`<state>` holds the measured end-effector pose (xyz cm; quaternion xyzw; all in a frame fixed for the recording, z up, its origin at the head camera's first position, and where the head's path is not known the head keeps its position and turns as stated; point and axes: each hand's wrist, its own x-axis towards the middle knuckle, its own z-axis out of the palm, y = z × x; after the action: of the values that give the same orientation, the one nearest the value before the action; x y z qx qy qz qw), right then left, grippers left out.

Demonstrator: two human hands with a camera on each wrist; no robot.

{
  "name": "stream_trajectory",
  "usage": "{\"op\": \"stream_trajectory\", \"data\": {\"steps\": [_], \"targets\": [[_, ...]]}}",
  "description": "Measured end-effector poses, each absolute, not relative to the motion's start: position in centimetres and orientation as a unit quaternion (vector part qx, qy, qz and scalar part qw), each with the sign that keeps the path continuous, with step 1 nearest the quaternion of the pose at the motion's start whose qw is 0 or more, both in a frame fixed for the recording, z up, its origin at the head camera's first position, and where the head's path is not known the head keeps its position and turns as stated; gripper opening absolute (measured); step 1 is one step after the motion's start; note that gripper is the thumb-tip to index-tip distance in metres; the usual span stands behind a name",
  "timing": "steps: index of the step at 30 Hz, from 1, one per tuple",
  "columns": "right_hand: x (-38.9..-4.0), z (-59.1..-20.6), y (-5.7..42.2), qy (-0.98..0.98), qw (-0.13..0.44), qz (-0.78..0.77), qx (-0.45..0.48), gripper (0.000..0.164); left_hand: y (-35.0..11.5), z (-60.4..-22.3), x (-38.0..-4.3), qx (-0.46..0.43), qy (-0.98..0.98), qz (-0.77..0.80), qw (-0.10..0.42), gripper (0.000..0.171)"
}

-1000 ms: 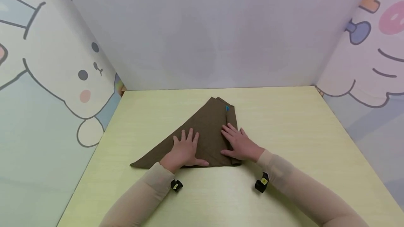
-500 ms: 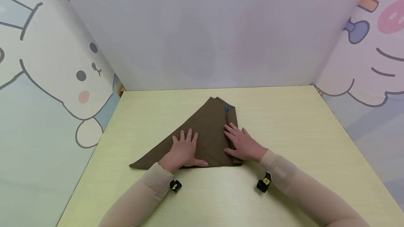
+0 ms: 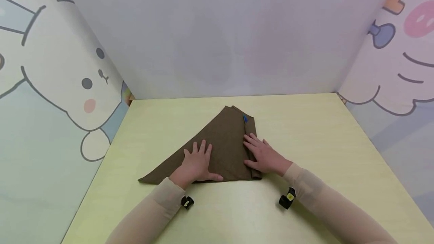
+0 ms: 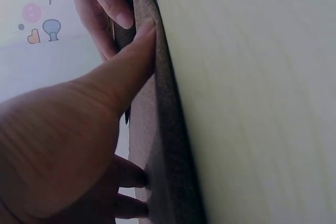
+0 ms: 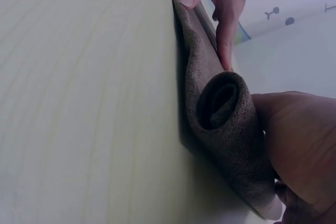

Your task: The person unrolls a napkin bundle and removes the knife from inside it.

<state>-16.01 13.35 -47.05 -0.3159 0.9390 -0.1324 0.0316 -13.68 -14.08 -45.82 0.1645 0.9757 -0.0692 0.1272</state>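
Observation:
A brown cloth (image 3: 228, 142), perhaps a towel, lies on the table in a folded triangular shape. Its right side is rolled up, and the right wrist view shows the spiral end of that roll (image 5: 226, 100). My left hand (image 3: 196, 164) rests spread on the middle of the cloth, thumb along the near edge. On the rolled side lies my right hand (image 3: 266, 156), its fingers extended over the roll toward the flat part. A small blue piece (image 3: 245, 118) shows beside the roll near the far end.
The pale yellow table (image 3: 305, 131) extends around the cloth. A plain light wall (image 3: 234, 40) stands behind it, with cartoon-printed walls (image 3: 57, 86) at both sides. Black wrist cameras (image 3: 287, 199) hang below the sleeves.
My right hand has slid slightly to the right over the rolled side. The left hand stays at the same place on the cloth.

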Motion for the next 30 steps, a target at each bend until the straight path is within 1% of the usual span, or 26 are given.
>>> {"op": "stream_trajectory", "data": {"steps": [6, 13, 17, 24, 30], "targets": [[-15.9, -47.3, 13.4, 0.935, 0.043, -0.146, -0.319, 0.071, -14.6, -46.4, -13.6, 0.162, 0.977, -0.062, 0.125, 0.128], [-16.1, -47.3, 13.7, 0.935, 0.033, -0.151, -0.318, 0.072, -15.2, -46.2, -13.8, 0.163, 0.977, -0.054, 0.124, 0.128], [-15.9, -47.2, 13.9, 0.935, 0.043, -0.162, -0.313, 0.073, -15.5, -46.2, -13.8, 0.165, 0.977, -0.053, 0.125, 0.128], [-15.8, -47.2, 14.3, 0.937, 0.039, -0.161, -0.306, 0.073, -15.8, -46.4, -13.8, 0.171, 0.977, -0.053, 0.115, 0.128], [-15.6, -47.1, 14.8, 0.938, 0.048, -0.168, -0.299, 0.073, -16.1, -46.5, -13.8, 0.167, 0.978, -0.05, 0.116, 0.128]]}}
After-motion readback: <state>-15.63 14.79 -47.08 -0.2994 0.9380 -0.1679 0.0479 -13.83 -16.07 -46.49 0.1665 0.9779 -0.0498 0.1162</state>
